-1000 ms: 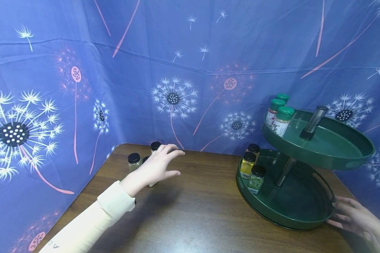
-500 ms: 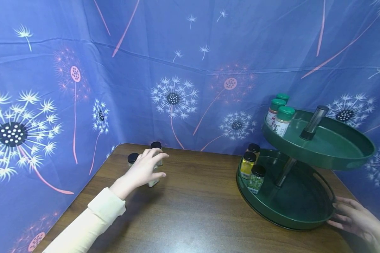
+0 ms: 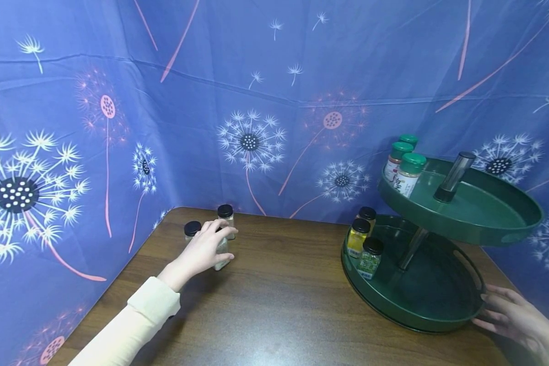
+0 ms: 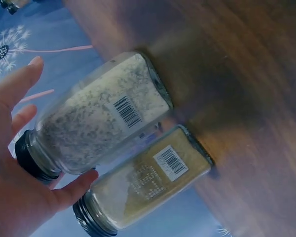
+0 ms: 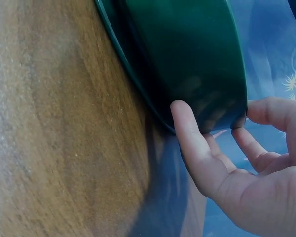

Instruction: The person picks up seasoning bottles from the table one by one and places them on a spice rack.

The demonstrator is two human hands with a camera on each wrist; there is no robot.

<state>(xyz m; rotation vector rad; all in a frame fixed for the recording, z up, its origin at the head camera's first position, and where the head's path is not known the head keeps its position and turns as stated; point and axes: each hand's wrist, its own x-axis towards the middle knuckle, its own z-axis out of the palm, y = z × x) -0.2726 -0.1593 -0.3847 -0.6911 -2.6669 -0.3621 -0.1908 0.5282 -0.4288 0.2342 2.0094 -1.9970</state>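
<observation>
In the head view my left hand point(image 3: 201, 251) reaches over a small group of black-lidded spice jars at the table's left. Its thumb and fingers lie spread around the black lid of a jar of pale flakes point(image 4: 98, 113), without a visible squeeze. Right beside it stands a jar of tan powder point(image 4: 153, 177), close to the thumb. Two more black lids show behind the hand, on a jar at the left point(image 3: 192, 229) and one at the back point(image 3: 226, 216). My right hand point(image 3: 514, 315) touches the outer side of the lower green tray point(image 5: 197, 59) with extended fingertips.
The two-tier green turntable stands at right on the wooden table point(image 3: 283, 305). Its upper tray point(image 3: 480, 226) carries several green-lidded jars point(image 3: 407, 180). Black-lidded jars, one of them with yellow contents point(image 3: 358, 240), stand on the lower tier. Patterned blue cloth point(image 3: 274, 66) hangs behind.
My left hand has moved left and slightly down onto the jar group, uncovering the back jar. The right hand stays at the tray, and the turntable has not visibly moved.
</observation>
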